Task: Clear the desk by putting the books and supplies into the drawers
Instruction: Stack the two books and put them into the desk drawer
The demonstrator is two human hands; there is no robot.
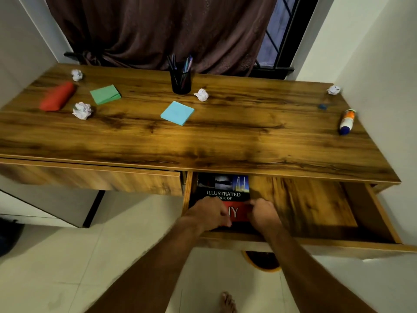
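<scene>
Both arms reach down into the open right-hand wooden drawer [316, 206], the left hand [208, 213] and right hand [262, 212] with fingers curled over the black-and-red illustrated book [223, 195] lying flat at its left end (grip partly hidden). The wood-grain tabletop [203, 141] carries a blue sticky-note pad [177, 113], a green pad [105, 94] and crumpled paper balls [82, 110], before a brown curtain [158, 30].

Brown curtain [158, 30] over a barred window [277, 30], white walls [372, 53], pale tiled floor [67, 256]

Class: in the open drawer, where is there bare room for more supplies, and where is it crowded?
Bare wood fills the open wooden drawer to the right of the black-and-red illustrated book, up to its right wall. The left end is crowded: the book lies there with the left hand and right hand on it.
</scene>
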